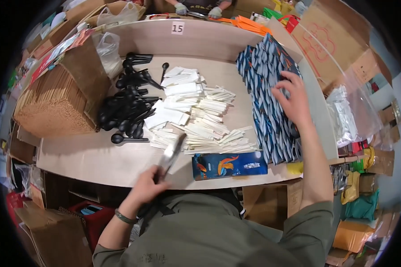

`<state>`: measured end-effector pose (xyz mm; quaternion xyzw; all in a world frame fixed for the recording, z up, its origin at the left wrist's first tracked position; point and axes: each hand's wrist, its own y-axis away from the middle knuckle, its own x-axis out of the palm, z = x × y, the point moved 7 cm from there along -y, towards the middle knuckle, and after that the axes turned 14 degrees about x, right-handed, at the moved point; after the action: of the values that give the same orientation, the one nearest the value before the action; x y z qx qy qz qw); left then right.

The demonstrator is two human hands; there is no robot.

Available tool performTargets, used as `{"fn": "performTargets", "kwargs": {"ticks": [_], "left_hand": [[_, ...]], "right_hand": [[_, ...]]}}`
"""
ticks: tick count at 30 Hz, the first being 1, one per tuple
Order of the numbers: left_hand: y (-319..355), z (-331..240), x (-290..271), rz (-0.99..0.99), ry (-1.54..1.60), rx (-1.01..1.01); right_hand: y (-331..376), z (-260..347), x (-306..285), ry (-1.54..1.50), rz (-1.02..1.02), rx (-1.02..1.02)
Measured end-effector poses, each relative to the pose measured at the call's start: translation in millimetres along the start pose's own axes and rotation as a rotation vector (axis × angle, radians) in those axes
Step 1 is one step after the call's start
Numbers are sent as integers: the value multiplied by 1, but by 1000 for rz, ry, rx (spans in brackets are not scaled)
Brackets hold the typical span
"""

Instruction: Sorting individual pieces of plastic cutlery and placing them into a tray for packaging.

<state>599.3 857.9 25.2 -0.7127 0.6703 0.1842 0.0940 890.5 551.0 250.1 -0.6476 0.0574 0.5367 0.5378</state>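
My left hand is closed round a long, narrow white and black item, blurred and pointing away from me over the table's near part; its kind is not clear. My right hand hovers at the tall stack of blue printed packets on the right, thumb and fingers apart, with nothing visible between them. One blue packet with an orange fish lies flat at the near edge. White paper strips and sachets cover the middle. Left of them lie piled black plastic spoons.
An opened carton of stacked brown cardboard stands at the left beside a clear plastic bag. A raised board runs along the far edge. Beyond it are another person's gloved hands. A large carton is at the far right.
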Motion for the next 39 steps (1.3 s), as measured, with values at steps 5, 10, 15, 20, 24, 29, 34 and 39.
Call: {"fn": "performTargets", "kwargs": {"ticks": [5,10,15,20,24,29,34,39], "left_hand": [[-8,-38,53,159,260,220],[-24,-54,88,299,194,486],[-6,-9,27,69,-171,-66],[8,-9,2,-120,-563,82],[11,-16,-5,-74,-593,158],[-6,-23,0,220,-637,247],[-20,-50,21,123,-605,642],[-58,-71,84,207,-534,731]], "right_hand": [[152,120,99,-322,961,-247],[191,159,146,-430,781,-310],[191,172,129,-337,636,-83],[206,166,165,-168,928,350],[203,160,177,-206,939,414],[207,189,180,-382,946,441],[161,158,169,-434,595,448],[140,84,193,-358,778,523]]}}
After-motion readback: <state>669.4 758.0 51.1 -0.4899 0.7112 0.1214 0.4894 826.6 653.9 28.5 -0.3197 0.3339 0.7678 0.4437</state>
